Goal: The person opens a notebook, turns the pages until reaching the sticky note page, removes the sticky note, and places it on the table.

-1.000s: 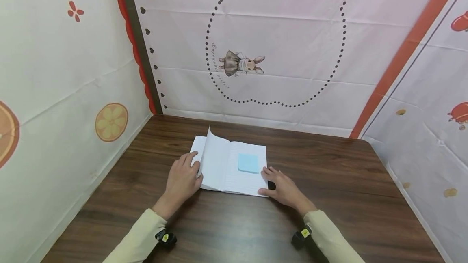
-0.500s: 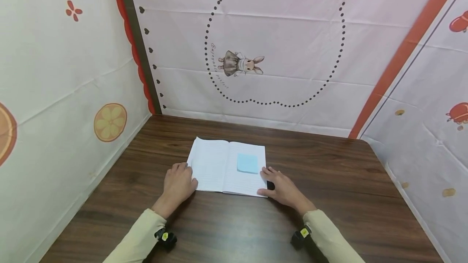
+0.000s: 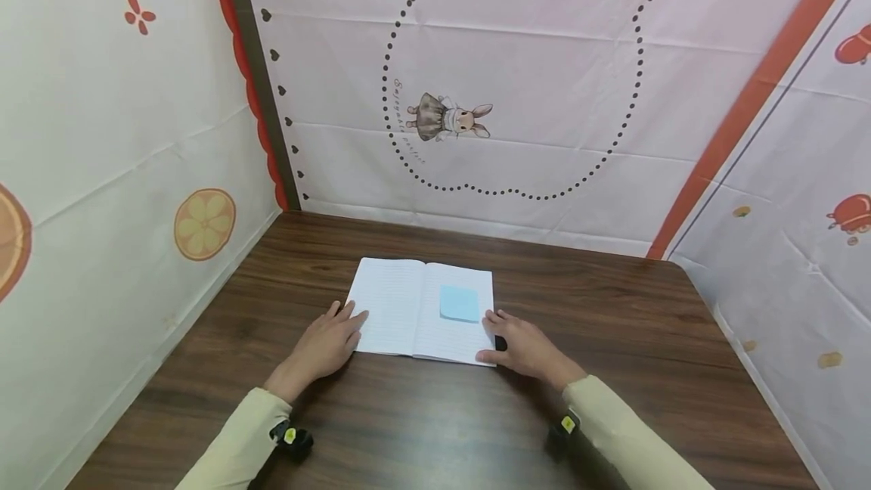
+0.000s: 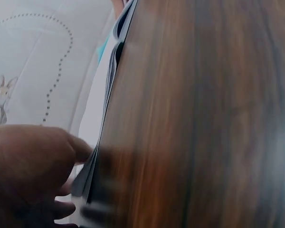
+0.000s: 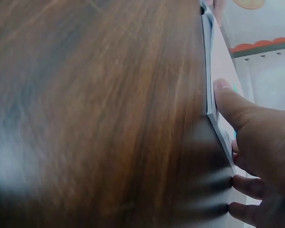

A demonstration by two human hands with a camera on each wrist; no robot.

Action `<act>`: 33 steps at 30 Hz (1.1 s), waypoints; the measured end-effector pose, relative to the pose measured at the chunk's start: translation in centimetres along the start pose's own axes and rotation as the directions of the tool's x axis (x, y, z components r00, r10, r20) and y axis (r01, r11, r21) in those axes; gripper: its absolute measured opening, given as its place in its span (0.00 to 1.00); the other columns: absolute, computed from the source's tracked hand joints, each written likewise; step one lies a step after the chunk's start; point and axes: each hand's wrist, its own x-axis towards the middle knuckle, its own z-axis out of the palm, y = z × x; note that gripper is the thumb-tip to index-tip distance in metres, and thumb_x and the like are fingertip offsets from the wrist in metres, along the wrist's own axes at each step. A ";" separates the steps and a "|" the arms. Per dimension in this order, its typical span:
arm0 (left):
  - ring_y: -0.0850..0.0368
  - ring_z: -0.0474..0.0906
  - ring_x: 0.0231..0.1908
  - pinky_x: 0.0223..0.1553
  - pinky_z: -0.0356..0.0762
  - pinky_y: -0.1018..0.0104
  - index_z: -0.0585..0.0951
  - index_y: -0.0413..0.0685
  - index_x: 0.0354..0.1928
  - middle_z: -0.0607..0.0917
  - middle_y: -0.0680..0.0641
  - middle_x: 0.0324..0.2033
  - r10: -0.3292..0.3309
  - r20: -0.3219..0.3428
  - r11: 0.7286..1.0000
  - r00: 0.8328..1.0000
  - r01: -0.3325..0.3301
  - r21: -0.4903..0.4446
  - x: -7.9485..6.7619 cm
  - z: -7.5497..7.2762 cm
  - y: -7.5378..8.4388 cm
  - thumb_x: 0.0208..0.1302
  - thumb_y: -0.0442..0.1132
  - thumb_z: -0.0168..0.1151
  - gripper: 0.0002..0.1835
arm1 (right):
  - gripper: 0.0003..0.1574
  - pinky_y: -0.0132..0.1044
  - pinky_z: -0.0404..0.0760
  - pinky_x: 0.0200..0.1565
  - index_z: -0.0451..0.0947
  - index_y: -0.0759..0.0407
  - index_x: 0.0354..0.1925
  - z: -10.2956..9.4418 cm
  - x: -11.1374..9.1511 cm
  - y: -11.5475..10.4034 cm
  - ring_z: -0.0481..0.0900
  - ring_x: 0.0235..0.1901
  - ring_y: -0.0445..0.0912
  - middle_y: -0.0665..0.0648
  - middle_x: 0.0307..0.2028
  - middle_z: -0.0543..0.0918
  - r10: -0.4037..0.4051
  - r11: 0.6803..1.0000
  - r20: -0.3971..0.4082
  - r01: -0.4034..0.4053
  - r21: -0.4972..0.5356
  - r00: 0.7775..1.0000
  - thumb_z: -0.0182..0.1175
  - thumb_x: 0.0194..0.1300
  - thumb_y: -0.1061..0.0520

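Note:
An open notebook (image 3: 388,301) with lined white pages lies flat on the table. A light blue sticky note pad (image 3: 459,303) sits on its right-hand page. My left hand (image 3: 325,340) rests at the left edge, fingers spread, some of them over the page. In the left wrist view, the notebook's near edge (image 4: 107,90) runs up to that thumb. At the opposite side, my right hand (image 3: 524,346) lies along the right edge. Its thumb (image 5: 228,97) touches the page near the lower corner in the right wrist view, and the other fingers are beside the edge.
The dark wood-grain table (image 3: 435,429) spreads around the notebook. Patterned cloth walls border it at the back (image 3: 517,97), the left (image 3: 122,134) and the right (image 3: 789,248). A small black wrist device (image 3: 292,441) is strapped to each sleeve.
My left hand has carried a raised page leftward and down, and the page now lies flat. That hand has let go and spread its fingers. The right hand has stayed in place.

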 end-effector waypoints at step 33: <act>0.26 0.54 0.74 0.71 0.56 0.32 0.68 0.37 0.74 0.62 0.28 0.74 0.068 0.086 0.991 0.994 -0.058 -0.120 -0.8 -0.4 -1.6 0.78 0.45 0.55 0.29 | 0.22 0.49 0.82 0.58 0.85 0.59 0.57 -0.2 6.5 -2.5 0.84 0.55 0.53 0.57 0.57 0.86 -0.256 0.935 -0.239 0.176 -0.309 0.937 0.69 0.66 0.54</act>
